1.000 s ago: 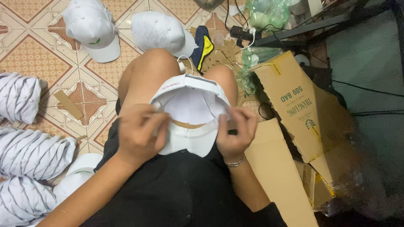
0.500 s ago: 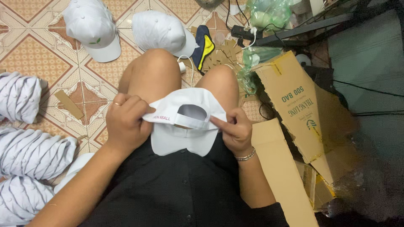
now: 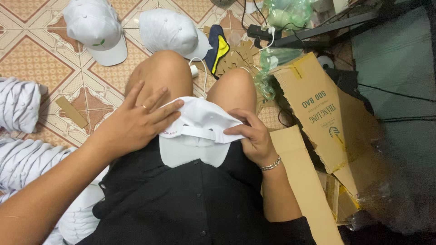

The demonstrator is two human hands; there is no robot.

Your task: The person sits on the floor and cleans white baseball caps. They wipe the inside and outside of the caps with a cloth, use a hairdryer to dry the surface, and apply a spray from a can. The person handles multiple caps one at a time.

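Head view. Left hand: fingers, curled half a second ago, now spread flat on the white cap. Cap: held on the lap, flattened, back strap uppermost, brim toward the body, long axis knees-to-torso. Right hand: cap's right edge is pinched.

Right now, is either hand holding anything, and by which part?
Yes. The right hand pinches the white cap on the lap at its rear edge beside the back strap; the left hand lies flat on its crown, fingers spread.
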